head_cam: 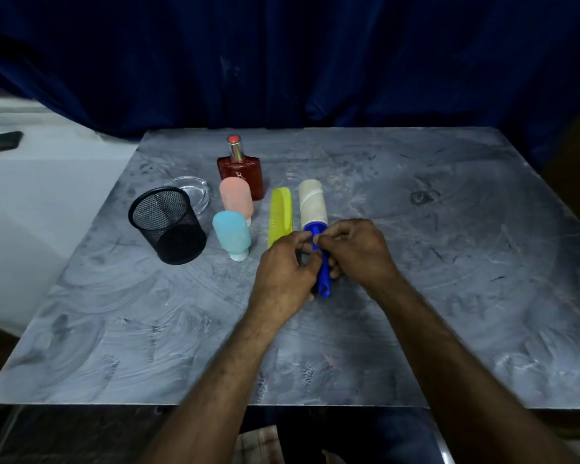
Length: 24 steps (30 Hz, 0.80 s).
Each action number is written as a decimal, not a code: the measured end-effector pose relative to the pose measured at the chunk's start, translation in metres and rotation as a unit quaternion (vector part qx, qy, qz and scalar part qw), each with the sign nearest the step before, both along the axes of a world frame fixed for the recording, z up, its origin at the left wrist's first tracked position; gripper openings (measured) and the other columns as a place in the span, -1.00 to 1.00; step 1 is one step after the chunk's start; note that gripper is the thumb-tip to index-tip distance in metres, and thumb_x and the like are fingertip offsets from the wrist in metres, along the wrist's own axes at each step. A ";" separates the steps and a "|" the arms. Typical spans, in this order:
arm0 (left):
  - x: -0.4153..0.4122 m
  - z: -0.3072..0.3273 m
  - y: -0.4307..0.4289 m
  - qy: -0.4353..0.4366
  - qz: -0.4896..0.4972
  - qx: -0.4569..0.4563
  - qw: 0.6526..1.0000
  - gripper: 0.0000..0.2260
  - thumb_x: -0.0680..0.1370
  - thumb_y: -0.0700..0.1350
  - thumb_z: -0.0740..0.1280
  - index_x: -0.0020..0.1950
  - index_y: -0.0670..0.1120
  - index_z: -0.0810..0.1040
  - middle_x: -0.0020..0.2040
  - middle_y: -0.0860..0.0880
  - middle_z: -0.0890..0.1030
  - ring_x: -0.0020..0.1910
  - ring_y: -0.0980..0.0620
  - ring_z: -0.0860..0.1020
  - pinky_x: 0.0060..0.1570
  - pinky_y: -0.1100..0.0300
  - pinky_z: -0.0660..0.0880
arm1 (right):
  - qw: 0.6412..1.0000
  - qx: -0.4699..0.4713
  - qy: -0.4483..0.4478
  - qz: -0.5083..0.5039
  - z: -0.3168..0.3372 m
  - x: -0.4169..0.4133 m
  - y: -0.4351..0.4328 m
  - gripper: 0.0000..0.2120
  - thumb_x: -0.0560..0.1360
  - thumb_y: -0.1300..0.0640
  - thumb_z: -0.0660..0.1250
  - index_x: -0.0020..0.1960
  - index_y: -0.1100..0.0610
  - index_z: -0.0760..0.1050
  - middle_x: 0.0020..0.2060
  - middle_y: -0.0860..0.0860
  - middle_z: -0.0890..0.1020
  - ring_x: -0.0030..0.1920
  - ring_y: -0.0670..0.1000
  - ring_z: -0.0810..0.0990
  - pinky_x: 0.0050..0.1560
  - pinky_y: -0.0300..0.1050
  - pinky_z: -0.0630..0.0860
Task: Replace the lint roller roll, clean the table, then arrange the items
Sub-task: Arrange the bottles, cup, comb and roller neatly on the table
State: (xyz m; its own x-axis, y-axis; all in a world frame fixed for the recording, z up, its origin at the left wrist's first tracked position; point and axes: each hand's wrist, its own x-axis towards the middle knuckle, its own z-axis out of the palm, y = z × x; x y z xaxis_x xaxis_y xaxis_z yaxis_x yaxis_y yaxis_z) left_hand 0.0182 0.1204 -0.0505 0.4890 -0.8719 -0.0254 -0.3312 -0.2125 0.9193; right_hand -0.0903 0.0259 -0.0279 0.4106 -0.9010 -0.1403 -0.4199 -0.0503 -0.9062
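Observation:
A lint roller (pixel 313 209) with a pale cream roll and a blue handle lies near the middle of the grey table (pixel 416 229), roll pointing away from me. My left hand (pixel 287 272) and my right hand (pixel 355 251) are both closed around its blue handle, fingertips meeting just below the roll. A yellow-green comb (pixel 280 212) lies flat just left of the roller. Left of the comb lie a pink tube (pixel 235 197) and a light blue tube (pixel 231 234).
A red perfume bottle (pixel 240 172) stands behind the tubes. A black mesh cup (pixel 166 224) stands at the left, with a clear glass dish (pixel 195 190) behind it. A dark blue curtain hangs behind the table. A white surface lies off the left edge.

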 end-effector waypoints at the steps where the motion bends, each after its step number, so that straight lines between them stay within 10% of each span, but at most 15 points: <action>1: 0.000 0.000 0.000 -0.002 -0.002 0.007 1.000 -0.65 0.61 -0.14 0.36 0.39 0.05 0.60 -0.01 0.15 0.66 -0.29 -0.04 0.72 -0.46 0.00 0.67 | 1.000 -0.002 0.004 -0.003 -0.001 0.001 0.000 -0.82 0.52 0.17 0.46 -0.26 0.07 0.62 -0.53 0.03 0.61 -0.55 0.04 0.60 -0.37 0.02 0.65; 5: 0.001 0.003 -0.001 -0.020 -0.011 0.025 0.999 -0.64 0.62 -0.17 0.33 0.41 0.03 0.58 0.02 0.12 0.67 -0.12 -0.08 0.72 -0.16 -0.19 0.70 | 1.000 -0.015 0.015 -0.010 -0.003 0.002 -0.001 -0.83 0.53 0.16 0.46 -0.24 0.05 0.62 -0.51 0.02 0.63 -0.56 0.01 0.61 -0.41 -0.03 0.65; 24: 0.000 0.012 0.004 -0.023 0.002 0.026 0.999 -0.64 0.62 -0.11 0.35 0.43 0.01 0.57 0.10 0.09 0.66 -0.12 -0.04 0.71 -0.25 -0.12 0.72 | 0.997 -0.058 0.048 -0.020 -0.001 0.000 -0.003 -0.87 0.49 0.08 0.44 -0.22 0.08 0.65 -0.49 0.04 0.67 -0.53 0.05 0.66 -0.44 0.01 0.67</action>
